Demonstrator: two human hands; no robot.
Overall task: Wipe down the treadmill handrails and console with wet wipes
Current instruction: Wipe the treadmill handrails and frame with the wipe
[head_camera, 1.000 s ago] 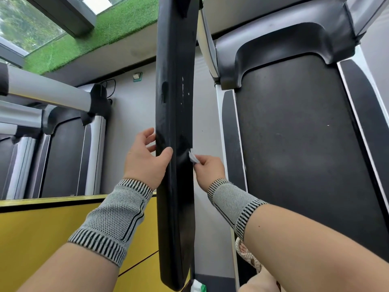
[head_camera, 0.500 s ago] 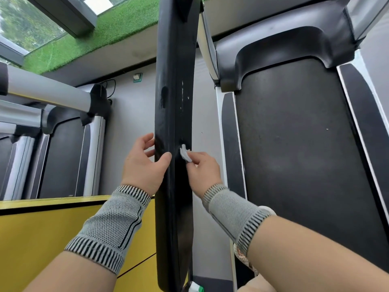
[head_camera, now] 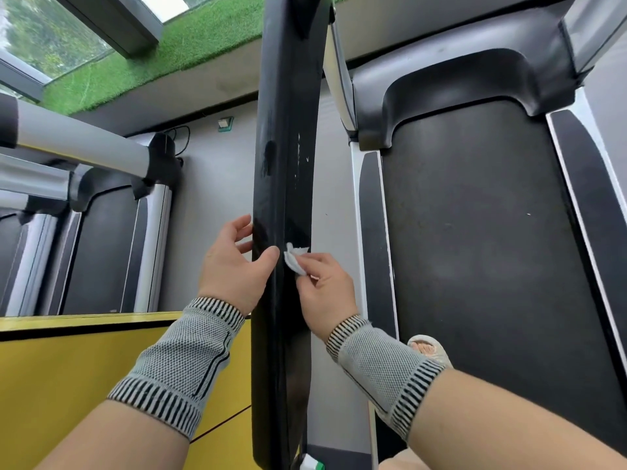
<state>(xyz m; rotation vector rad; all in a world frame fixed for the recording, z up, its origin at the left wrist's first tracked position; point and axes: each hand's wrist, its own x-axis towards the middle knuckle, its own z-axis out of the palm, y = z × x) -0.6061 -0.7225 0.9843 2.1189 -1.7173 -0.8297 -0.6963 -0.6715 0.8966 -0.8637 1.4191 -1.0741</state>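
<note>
1. The treadmill belt (head_camera: 475,266) fills the space to the right of the right hand, dull and speckled; it is no part of the wiping job.
2. The black handrail (head_camera: 285,164) runs up between the two hands. Beyond the hands it shows a dark smudge and a line of pale flecks, so I judge that stretch not yet cleaned. The part nearer the body than the hands looks glossy and may be done, though I cannot be sure. The console is out of view, so its state cannot be told; much of the task seems left.
3. The left hand (head_camera: 234,266) steadies the rail from its left side: thumb laid across the top face, fingers loosely spread and reaching behind the rail's far edge, gripping nothing else.
4. The right hand (head_camera: 322,286) sits just right of the rail, its fingers curled, pinching the wipe between thumb and fingertips.
5. The wet wipe (head_camera: 294,259), small and crumpled white, is pressed against the rail's right edge, just beside the left thumb tip.
</note>
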